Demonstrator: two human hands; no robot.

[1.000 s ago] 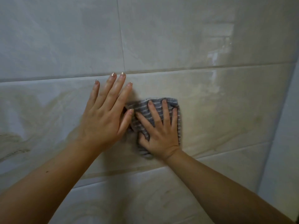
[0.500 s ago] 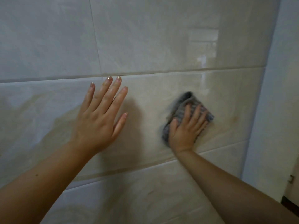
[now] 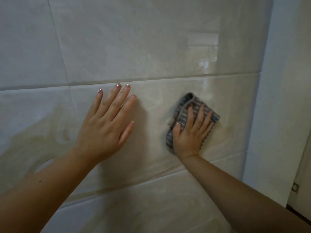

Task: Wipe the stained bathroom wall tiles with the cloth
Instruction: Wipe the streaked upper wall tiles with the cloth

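Observation:
Glossy beige marbled wall tiles point(image 3: 151, 52) fill the view, with brownish streaks low on the left and a faint brown mark right of the cloth. A folded grey striped cloth point(image 3: 182, 108) lies against the middle tile row. My right hand point(image 3: 190, 132) presses it flat to the tile, fingers straight and spread over it, pointing up and right. One fold of the cloth sticks out above the fingertips. My left hand point(image 3: 107, 125) rests flat on the same tile row to the left, fingers extended, a hand's width apart from the cloth.
The tiled wall ends at a vertical corner point(image 3: 262, 98) on the right, where a plain pale wall point(image 3: 286, 81) begins. A dark strip point(image 3: 297, 214) shows at the lower right. Horizontal grout lines run above and below the hands.
My right hand has slid the cloth rightward along the tile, away from my left hand, and turned it at a slant. The left hand stays flat on the wall.

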